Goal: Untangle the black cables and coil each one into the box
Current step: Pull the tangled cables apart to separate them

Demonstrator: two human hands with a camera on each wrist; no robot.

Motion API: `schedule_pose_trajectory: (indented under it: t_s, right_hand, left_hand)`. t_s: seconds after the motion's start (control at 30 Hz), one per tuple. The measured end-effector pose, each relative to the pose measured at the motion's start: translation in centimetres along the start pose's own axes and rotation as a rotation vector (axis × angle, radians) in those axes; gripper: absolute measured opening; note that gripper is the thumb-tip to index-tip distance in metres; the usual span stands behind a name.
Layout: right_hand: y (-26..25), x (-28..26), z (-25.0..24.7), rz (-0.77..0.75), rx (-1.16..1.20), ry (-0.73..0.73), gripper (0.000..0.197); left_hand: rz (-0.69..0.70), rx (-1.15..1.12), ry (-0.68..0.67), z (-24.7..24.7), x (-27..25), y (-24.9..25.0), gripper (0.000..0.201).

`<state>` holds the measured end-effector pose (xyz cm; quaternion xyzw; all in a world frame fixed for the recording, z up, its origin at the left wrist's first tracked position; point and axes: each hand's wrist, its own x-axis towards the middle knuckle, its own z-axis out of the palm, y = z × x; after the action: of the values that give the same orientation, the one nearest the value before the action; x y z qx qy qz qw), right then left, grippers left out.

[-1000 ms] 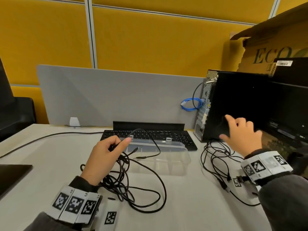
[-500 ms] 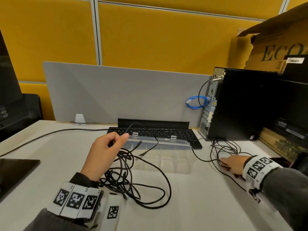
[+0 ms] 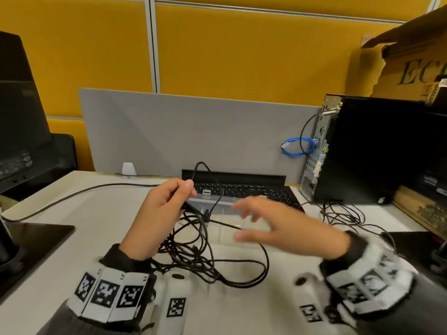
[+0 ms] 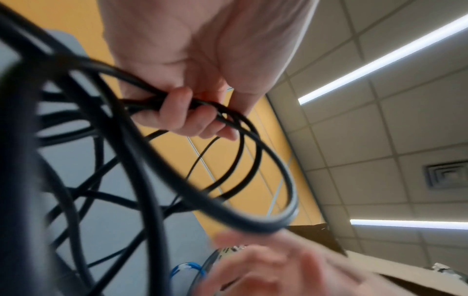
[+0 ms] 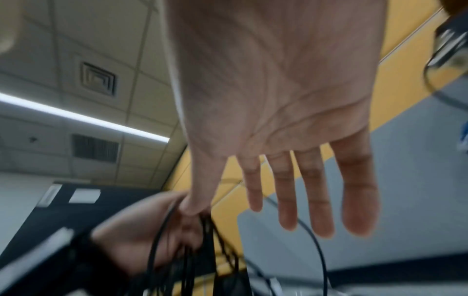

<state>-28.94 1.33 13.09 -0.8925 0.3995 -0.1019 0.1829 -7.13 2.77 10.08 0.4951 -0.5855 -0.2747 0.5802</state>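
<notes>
A tangle of black cables [image 3: 200, 252] lies on the white desk in front of me. My left hand [image 3: 159, 213] grips several of its strands [image 4: 177, 104] with curled fingers and holds them off the desk; one loop [image 3: 205, 170] arches above that hand. My right hand [image 3: 273, 223] hovers with spread, straight fingers [image 5: 311, 200] and an empty palm over the clear plastic box [image 3: 217, 204], just right of the left hand. The box stands in front of the keyboard. A second bunch of black cables [image 3: 343, 213] lies at the right by the computer tower.
A black keyboard [image 3: 242, 189] sits behind the box, and a black computer tower [image 3: 362, 151] with a blue cable [image 3: 296, 147] stands at the right. A grey divider [image 3: 193, 131] backs the desk. Dark monitor bases [image 3: 31, 240] lie at the left and at the right [image 3: 416, 243].
My right hand has left the cable bunch by the tower and swung left to hover over the box, fingers spread. My left hand has lifted its strands a little higher.
</notes>
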Motion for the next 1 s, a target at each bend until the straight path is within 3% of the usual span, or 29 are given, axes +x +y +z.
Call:
schedule_pose_trajectory:
  t_s: [0.07,0.13,0.27,0.33,0.43,0.57,0.77,1.0]
  right_hand:
    - [-0.6,1.6,2.9,-0.045,0.044,-0.093,0.066]
    - [-0.8,2.6,4.8,-0.094,0.118,-0.079,0.064]
    - [0.0,3.1,6.2,-0.143,0.235,0.059,0.016]
    - [0.6,3.0,5.8,-0.148,0.347,0.082,0.003]
    - [1.1,2.2,4.7,-0.156,0.531,0.105,0.01]
    - [2.0,1.2,3.9,-0.141,0.639,0.172,0.019]
    - [2.9,0.6,4.1,-0.105,0.768,0.307,0.028]
    - [4.2,-0.3,4.2,-0.116,1.027,0.378,0.012]
  left_hand:
    - [-0.053,-0.134,-0.055,0.2,-0.4,0.7,0.021]
    - [-0.095,-0.273,-0.144,0.5,-0.9,1.3,0.016]
    - [-0.085,-0.434,-0.274,0.8,-0.9,1.2,0.031]
    - [-0.081,-0.504,-0.266,0.6,-0.7,1.1,0.037]
    - [-0.051,-0.431,-0.186,0.0,-0.3,0.4,0.035]
    - [-0.01,-0.077,-0.13,-0.2,0.0,-0.7,0.031]
    - [-0.12,-0.077,-0.6,1.4,-1.2,-1.4,0.072]
    - [-0.062,-0.173,-0.564,2.0,-1.6,-1.5,0.051]
